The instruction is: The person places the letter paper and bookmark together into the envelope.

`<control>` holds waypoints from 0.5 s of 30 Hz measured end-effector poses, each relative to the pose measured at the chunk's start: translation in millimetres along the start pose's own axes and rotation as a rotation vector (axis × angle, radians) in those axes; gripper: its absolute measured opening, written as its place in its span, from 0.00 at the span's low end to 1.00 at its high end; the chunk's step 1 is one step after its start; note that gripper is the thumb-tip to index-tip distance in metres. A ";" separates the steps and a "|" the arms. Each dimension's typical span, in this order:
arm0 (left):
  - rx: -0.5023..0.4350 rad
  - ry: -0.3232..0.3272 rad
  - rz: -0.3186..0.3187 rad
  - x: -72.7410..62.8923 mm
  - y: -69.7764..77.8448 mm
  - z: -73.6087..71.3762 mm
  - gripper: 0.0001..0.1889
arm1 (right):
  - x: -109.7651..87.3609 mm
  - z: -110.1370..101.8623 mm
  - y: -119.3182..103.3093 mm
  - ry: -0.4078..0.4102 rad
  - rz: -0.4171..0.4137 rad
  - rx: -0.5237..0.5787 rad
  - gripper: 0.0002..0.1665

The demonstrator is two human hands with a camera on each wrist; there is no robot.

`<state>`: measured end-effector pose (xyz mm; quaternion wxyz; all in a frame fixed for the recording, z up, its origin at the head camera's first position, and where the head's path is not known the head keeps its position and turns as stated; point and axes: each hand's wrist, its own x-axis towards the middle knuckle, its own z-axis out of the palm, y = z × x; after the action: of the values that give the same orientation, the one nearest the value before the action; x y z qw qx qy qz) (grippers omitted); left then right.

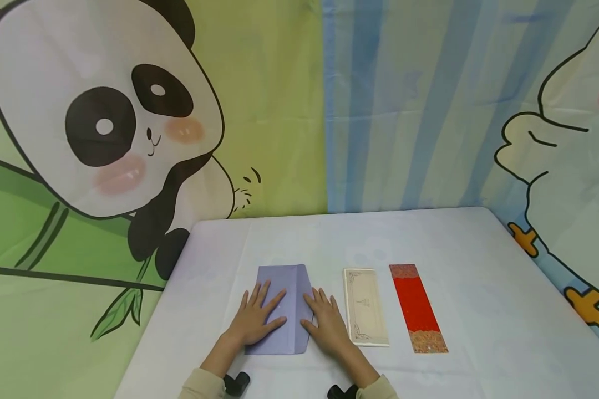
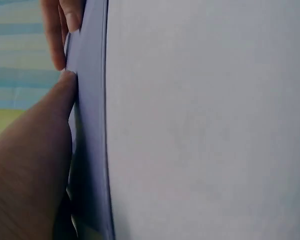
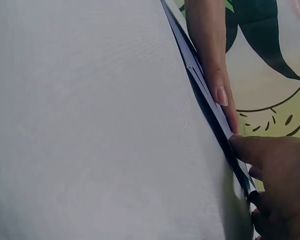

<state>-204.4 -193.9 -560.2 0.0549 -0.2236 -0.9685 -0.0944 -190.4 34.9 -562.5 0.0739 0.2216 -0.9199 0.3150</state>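
Observation:
A purple folded paper (image 1: 283, 277), like an envelope with a creased flap along its right side, lies on the white table. My left hand (image 1: 252, 321) rests on its left part with fingers spread. On the flap's right edge lie the fingers of my right hand (image 1: 328, 327), extended, with the thumb reaching onto the paper. Seen from the left wrist, the purple paper (image 2: 92, 100) is edge-on under my left thumb. The right wrist view shows the paper's thin edge (image 3: 210, 107) lifting slightly from the table, with both hands touching it.
Right of the purple paper lies a cream card (image 1: 364, 305) with ornate printed corners. Farther right is a red strip (image 1: 416, 302) with gold patterned ends. The white table (image 1: 499, 288) meets cartoon-printed curtains (image 1: 279, 111) at the back.

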 end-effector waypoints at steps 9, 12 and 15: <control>0.038 0.084 0.045 -1.4 -2.6 4.5 0.34 | 3.1 -1.3 3.3 0.075 0.019 0.191 0.25; 0.027 0.078 0.048 -1.2 -2.8 3.3 0.34 | 5.3 -0.7 6.4 0.079 0.050 0.252 0.22; 0.005 0.080 0.049 -0.8 -2.7 3.7 0.34 | 4.9 -0.4 7.4 0.074 0.089 0.293 0.22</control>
<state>-205.1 -195.9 -564.3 0.0966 -0.2430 -0.9601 -0.0996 -198.1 38.6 -564.8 0.0606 0.1773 -0.8696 0.4569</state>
